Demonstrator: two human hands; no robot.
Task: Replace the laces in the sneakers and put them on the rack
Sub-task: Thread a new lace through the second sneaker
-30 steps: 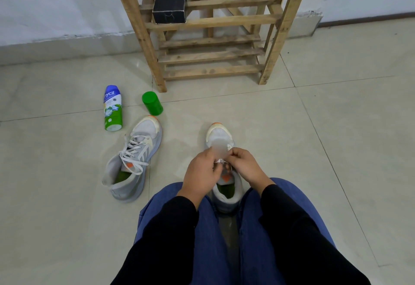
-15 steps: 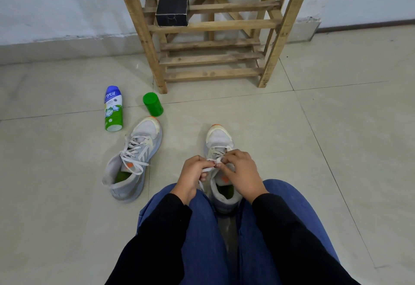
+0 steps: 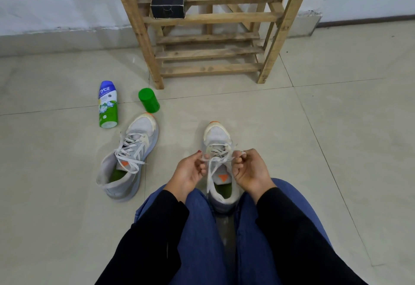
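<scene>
Two ends of the white lace are pinched above the grey sneaker at lower centre, between the knees: the left hand and right hand each curl their fingers onto one end. The second sneaker lies to the left, and the wooden rack stands at top centre
</scene>
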